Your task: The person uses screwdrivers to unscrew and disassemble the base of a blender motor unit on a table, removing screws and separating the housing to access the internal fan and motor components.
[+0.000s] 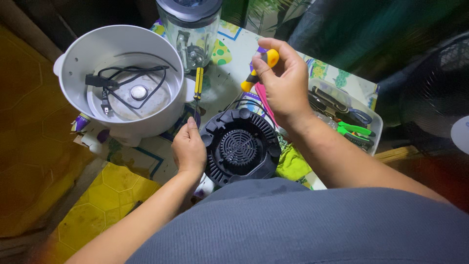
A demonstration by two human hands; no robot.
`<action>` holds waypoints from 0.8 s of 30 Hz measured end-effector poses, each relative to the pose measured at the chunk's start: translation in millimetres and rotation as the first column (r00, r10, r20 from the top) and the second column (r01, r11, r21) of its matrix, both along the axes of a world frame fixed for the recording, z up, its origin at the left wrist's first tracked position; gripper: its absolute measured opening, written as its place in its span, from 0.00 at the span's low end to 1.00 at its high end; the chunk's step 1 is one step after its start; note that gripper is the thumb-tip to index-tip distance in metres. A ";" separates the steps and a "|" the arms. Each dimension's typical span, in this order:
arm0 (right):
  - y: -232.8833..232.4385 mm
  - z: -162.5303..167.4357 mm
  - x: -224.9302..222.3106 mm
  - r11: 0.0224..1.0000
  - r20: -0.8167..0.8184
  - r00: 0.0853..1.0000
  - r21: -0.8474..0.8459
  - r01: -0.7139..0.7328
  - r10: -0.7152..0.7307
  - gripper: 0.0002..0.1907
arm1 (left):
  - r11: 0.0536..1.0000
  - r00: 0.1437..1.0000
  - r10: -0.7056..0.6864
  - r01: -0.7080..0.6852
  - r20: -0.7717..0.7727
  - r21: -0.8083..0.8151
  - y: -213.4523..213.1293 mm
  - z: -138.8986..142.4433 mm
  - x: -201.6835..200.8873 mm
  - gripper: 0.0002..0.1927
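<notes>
Two hands working over an upturned black round plastic appliance base point(240, 146).
Left hand point(189, 149) is steadying its rim; right hand point(283, 80) is gripping a yellow-handled screwdriver point(259, 68) just above, nearer the counter's far edge.

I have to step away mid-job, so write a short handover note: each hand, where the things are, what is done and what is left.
Left hand: steadies the black blender base, which lies upside down, vent grille up.
Right hand: grip closed on a yellow-and-black screwdriver, raised above the base.
A second yellow screwdriver lies between the white cooker pot and the blender jar; a black cord is coiled inside the pot. Pliers and scissors sit in the clear tray on the right.
Done: base turned over.
Left: bottom cover is still on; screws not visible.
</notes>
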State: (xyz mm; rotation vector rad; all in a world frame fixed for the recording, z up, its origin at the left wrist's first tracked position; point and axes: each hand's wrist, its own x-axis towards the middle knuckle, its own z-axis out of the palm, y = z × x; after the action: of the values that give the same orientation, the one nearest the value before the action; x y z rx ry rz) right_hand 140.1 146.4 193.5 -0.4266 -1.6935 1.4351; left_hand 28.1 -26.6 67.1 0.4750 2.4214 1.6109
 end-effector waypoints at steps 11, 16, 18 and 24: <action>-20.3 13.1 -5.2 0.983 0.080 0.996 0.172 -0.061 0.048 0.20 | 1.000 1.000 0.000 0.000 -0.011 -0.015 2.7 -0.1 -1.1 0.27; -23.0 14.7 -4.6 0.975 0.103 0.994 0.213 -0.058 0.037 0.19 | 1.000 0.999 -0.010 0.010 -0.031 -0.012 3.2 -1.3 -1.7 0.27; -23.2 15.3 -4.9 0.975 0.100 0.994 0.212 -0.059 0.038 0.20 | 1.000 0.999 -0.014 0.013 -0.032 -0.010 3.7 -1.7 -2.5 0.27; -23.9 20.3 -4.3 0.962 0.120 0.986 0.234 -0.145 0.119 0.21 | 1.000 1.000 -0.009 0.009 -0.007 -0.008 4.1 -1.5 -3.3 0.27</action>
State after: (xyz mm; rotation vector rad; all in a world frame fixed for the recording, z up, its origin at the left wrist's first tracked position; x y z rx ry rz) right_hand 135.7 122.5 213.8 -0.2617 -1.9866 1.2962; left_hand 24.8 -22.5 65.6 0.4906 2.4260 1.5979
